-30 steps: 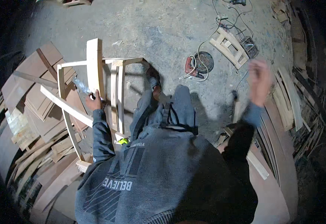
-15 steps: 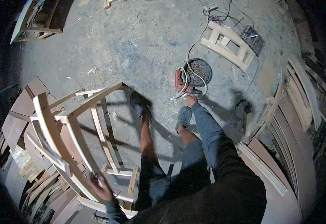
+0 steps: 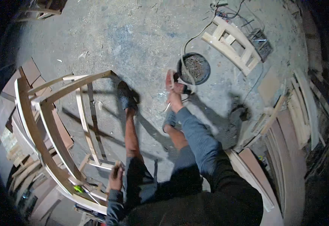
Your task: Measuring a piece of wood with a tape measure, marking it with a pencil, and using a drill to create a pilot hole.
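Note:
My right hand [image 3: 175,98] is closed round the lower end of a red power drill [image 3: 171,81] on the floor, among loops of pale cord. A black tub of small fasteners [image 3: 193,68] sits beside the drill. My left hand [image 3: 116,176] is closed by my left leg, round something small and dark that I cannot make out. To its left stands a curved, pale wooden frame [image 3: 61,147]. A green-yellow tape measure [image 3: 78,188] lies at the frame's lower end.
A slatted wooden piece [image 3: 251,56] and a metal box [image 3: 260,43] lie beyond the tub. Boards are piled at left [image 3: 6,113] and along the right [image 3: 285,158]. Another frame [image 3: 46,9] stands far left. Cables [image 3: 228,15] cross the floor.
My right hand has reached down to the drill, which now leans into it. My left hand has let go of the wood and moved right toward my leg. The view has shifted.

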Demonstrator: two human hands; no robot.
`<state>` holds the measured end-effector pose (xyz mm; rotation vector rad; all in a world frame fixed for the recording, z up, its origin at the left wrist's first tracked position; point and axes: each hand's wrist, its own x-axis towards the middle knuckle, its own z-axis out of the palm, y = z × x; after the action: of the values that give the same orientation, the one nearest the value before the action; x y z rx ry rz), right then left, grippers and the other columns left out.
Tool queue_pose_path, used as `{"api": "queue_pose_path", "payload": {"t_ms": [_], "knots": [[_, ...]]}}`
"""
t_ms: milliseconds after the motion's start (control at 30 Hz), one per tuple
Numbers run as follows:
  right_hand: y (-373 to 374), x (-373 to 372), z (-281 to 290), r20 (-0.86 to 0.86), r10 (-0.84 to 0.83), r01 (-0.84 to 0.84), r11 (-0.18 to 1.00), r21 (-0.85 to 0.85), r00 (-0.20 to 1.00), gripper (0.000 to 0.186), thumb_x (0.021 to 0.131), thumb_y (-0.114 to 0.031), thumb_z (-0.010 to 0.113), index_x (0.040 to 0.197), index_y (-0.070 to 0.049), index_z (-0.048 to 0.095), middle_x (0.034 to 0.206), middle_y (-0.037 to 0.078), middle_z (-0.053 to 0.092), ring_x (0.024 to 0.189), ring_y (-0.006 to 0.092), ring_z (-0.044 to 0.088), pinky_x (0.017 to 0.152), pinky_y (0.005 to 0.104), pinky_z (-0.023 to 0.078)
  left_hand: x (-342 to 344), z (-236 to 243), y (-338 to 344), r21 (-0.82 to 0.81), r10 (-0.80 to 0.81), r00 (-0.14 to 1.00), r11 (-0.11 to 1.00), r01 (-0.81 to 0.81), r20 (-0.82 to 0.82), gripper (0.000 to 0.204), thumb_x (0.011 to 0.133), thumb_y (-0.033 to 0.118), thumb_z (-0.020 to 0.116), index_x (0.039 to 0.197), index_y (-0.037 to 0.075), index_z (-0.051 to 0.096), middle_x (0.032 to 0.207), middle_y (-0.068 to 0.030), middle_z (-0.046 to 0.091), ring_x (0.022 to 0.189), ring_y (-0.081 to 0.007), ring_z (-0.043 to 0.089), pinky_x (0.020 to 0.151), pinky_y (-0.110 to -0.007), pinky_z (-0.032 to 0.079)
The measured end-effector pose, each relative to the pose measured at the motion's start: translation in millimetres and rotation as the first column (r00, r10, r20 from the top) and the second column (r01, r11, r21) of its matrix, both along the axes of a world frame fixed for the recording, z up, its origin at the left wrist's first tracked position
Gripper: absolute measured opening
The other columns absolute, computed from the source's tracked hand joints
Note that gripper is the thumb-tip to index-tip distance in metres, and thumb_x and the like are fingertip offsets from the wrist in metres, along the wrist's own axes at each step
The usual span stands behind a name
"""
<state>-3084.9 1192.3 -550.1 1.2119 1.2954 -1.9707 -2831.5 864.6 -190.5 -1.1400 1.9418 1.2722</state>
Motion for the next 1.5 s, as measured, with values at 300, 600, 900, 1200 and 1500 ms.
{"api": "queue_pose_path", "payload": {"t_ms": [300, 600, 900, 1200, 1500], "knots": [[62, 72, 343, 0.155, 0.509, -0.531, 0.830, 0.172, 0.847, 0.026, 0.104, -0.028, 0.058, 0.112, -0.009, 0.074, 0.063, -0.007, 0.043, 0.050, 0.0076, 0.037, 0.044, 0.0289, 0.031, -76, 17, 88, 0.724, 0.514, 0.747, 0.306, -0.618, 0.421, 0.052, 0.106, 0.051, 0.048, 0.124, 0.002, 0.054, 0.123, -0.0148, 0.067, 0.113, -0.0297, 0.065, 0.104, -0.043, 0.051], [10, 48, 713, -0.264, 0.926, -0.776, 0.373, 0.509, 0.271, 0.021, 0.098, -0.019, 0.059, 0.102, -0.001, 0.069, 0.076, 0.020, 0.067, 0.069, 0.0243, 0.067, 0.066, 0.0392, 0.051, -153, 37, 145, 0.295, 0.451, 0.322, 0.131, -0.947, 0.833, 0.102, 0.091, 0.082, 0.042, 0.142, -0.007, 0.045, 0.133, -0.0314, 0.059, 0.119, -0.0478, 0.062, 0.102, -0.060, 0.052], [14, 9, 843, 0.026, 1.000, -0.774, -0.018, 0.633, -0.002, 0.020, 0.096, -0.017, 0.065, 0.104, -0.001, 0.075, 0.075, 0.018, 0.070, 0.074, 0.0274, 0.072, 0.068, 0.0368, 0.055, -247, 108, 61, 0.901, 0.419, 0.901, 0.339, -0.270, 0.112, 0.037, 0.103, 0.023, 0.054, 0.130, -0.001, 0.059, 0.099, -0.0162, 0.069, 0.077, -0.0292, 0.071, 0.072, -0.046, 0.065], [-94, -87, 712, -0.330, 0.650, -0.454, 0.735, 0.504, 0.685, 0.070, 0.101, -0.031, 0.066, 0.154, 0.003, 0.036, 0.129, 0.018, 0.065, 0.110, 0.0219, 0.065, 0.089, 0.0355, 0.053, -352, 236, 4, 0.148, 0.347, 0.810, 0.937, -0.316, -0.472, 0.053, 0.084, 0.018, 0.068, 0.129, 0.003, 0.045, 0.093, -0.0212, 0.066, 0.080, -0.0369, 0.070, 0.069, -0.047, 0.055], [-267, -249, 682, -0.515, 0.573, -0.584, 0.795, 0.160, 0.638, 0.046, 0.094, -0.021, 0.075, 0.129, 0.002, 0.056, 0.114, 0.008, 0.065, 0.098, 0.0146, 0.064, 0.083, 0.0309, 0.053, -436, 310, -17, 0.055, 0.070, 0.619, 0.998, -0.043, -0.783, 0.059, 0.087, 0.015, 0.065, 0.136, -0.005, 0.038, 0.126, -0.0320, 0.054, 0.114, -0.0502, 0.059, 0.097, -0.054, 0.048]]}}
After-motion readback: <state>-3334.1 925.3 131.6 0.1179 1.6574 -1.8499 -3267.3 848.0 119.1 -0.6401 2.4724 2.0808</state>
